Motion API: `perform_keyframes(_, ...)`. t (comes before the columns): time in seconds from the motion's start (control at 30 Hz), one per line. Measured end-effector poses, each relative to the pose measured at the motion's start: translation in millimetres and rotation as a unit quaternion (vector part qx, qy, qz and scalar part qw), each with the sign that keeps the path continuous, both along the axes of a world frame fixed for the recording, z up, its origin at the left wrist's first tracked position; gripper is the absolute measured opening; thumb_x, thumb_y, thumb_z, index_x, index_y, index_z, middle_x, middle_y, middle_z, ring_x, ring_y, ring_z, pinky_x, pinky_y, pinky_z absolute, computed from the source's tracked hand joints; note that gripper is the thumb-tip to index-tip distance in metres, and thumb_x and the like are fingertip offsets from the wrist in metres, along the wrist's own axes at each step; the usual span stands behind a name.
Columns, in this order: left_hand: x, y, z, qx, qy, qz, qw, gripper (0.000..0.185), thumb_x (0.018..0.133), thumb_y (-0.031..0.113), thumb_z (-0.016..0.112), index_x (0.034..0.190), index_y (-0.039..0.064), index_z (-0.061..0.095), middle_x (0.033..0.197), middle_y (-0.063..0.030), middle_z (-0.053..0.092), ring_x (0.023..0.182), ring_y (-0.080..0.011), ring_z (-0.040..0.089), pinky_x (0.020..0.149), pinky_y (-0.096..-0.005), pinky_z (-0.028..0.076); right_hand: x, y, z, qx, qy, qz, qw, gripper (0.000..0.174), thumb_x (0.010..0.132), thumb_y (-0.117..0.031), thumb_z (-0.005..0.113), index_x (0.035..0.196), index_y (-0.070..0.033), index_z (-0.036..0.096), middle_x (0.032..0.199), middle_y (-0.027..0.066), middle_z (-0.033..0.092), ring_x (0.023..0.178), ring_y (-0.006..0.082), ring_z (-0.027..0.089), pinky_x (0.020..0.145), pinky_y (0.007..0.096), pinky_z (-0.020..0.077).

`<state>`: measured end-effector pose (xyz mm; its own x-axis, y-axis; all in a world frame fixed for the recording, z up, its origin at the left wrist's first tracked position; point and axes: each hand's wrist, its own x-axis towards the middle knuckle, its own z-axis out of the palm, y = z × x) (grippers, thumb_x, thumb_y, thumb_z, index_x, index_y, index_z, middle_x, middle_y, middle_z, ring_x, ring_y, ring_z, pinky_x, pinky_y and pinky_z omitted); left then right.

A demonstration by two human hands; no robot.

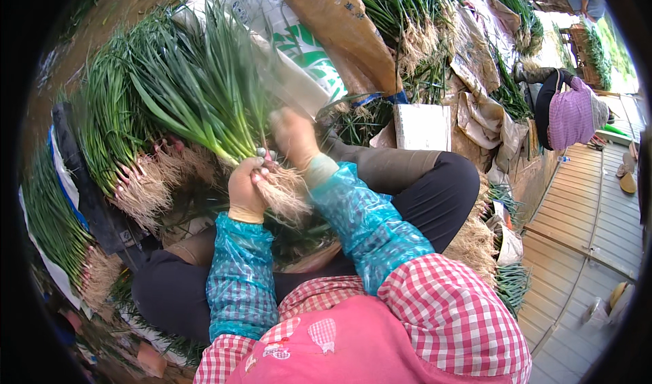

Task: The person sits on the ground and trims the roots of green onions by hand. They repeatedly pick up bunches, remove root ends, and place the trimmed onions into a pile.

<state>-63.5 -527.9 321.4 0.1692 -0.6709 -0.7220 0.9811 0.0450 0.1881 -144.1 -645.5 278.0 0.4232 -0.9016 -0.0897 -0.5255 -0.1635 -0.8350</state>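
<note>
My left hand (pixel 248 186), in a pale glove, is closed round the lower stalks of a bunch of green onions (pixel 214 108). Their pinkish bulbs and pale stringy roots (pixel 285 195) stick out to the right of the fist, and the long green leaves fan up and to the left. My right hand (pixel 293 133) is blurred and lies close to the right side of the stalks; whether it holds anything cannot be made out. Left of the held bunch, a pile of green onions (pixel 135 180) lies with its roots towards me.
A white and green woven sack (pixel 310 63) and a tan sheet (pixel 351 37) lie ahead. A white block (pixel 423 127) stands beyond my right knee. More onions (pixel 56 231) lie at the far left. A person in a checked top (pixel 571 114) bends over at the right, another person (pixel 586 1) farther off.
</note>
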Motion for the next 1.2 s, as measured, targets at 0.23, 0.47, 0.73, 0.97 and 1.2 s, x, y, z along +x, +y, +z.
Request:
perform_keyframes(0.23, 22.8, 22.0, -24.7, -0.192, 0.017, 0.022, 0.981, 0.029, 0.076, 0.010, 0.057, 0.102, -0.004, 0.057, 0.089, -0.0134, 0.064, 0.072, -0.0206, 0.060, 0.067, -0.0376, 0.057, -45.4, -4.8, -28.5, 0.294, 0.145, 0.178, 0.928, 0.042, 0.090, -0.043, 0.058, 0.098, -0.002, 0.067, 0.070, 0.0112, 0.065, 0.062, 0.0212, 0.060, 0.060, 0.0347, 0.0475)
perform_keyframes(0.47, 12.3, 14.6, -3.7, -0.207, 0.061, 0.006, 0.976, 0.026, 0.082, 0.010, 0.057, 0.102, -0.007, 0.060, 0.100, -0.0206, 0.064, 0.088, -0.0312, 0.064, 0.076, -0.0434, 0.058, -1.1, -28.8, 50.7, 0.425, -0.170, 0.101, 0.883, 0.020, 0.090, -0.025, 0.062, 0.081, -0.008, 0.064, 0.066, -0.0031, 0.053, 0.057, 0.0073, 0.046, 0.051, 0.0219, 0.0349)
perform_keyframes(0.73, 4.6, 9.5, -1.6, -0.031, -0.056, -0.063, 0.996, 0.033, 0.082, 0.007, 0.056, 0.111, -0.008, 0.056, 0.073, -0.0111, 0.062, 0.064, -0.0103, 0.059, 0.061, -0.0195, 0.052, 5.5, -32.4, 33.6, 0.108, 0.063, 0.130, 0.984, 0.039, 0.081, -0.032, 0.069, 0.096, 0.002, 0.061, 0.086, 0.0256, 0.064, 0.087, 0.0408, 0.062, 0.079, 0.0414, 0.0483)
perform_keyframes(0.97, 4.7, 8.0, 2.4, -0.034, -0.035, -0.024, 0.999, 0.016, 0.079, 0.004, 0.056, 0.089, -0.007, 0.061, 0.068, -0.0117, 0.060, 0.069, -0.0177, 0.061, 0.077, -0.0302, 0.053, 3.7, -1.4, 19.9, 0.325, -0.211, 0.014, 0.922, 0.032, 0.087, -0.025, 0.068, 0.105, 0.000, 0.061, 0.082, 0.0153, 0.061, 0.075, 0.0193, 0.057, 0.072, 0.0297, 0.0467)
perform_keyframes(1.2, -11.2, -7.7, 5.0, 0.040, -0.033, 0.013, 0.999, 0.014, 0.078, 0.003, 0.056, 0.088, -0.006, 0.060, 0.071, -0.0122, 0.060, 0.063, -0.0185, 0.056, 0.074, -0.0312, 0.052, -3.5, 5.4, -22.6, -0.034, 0.099, -0.044, 0.994, 0.032, 0.089, -0.034, 0.060, 0.096, -0.003, 0.060, 0.086, 0.0212, 0.065, 0.079, 0.0367, 0.063, 0.070, 0.0422, 0.0486)
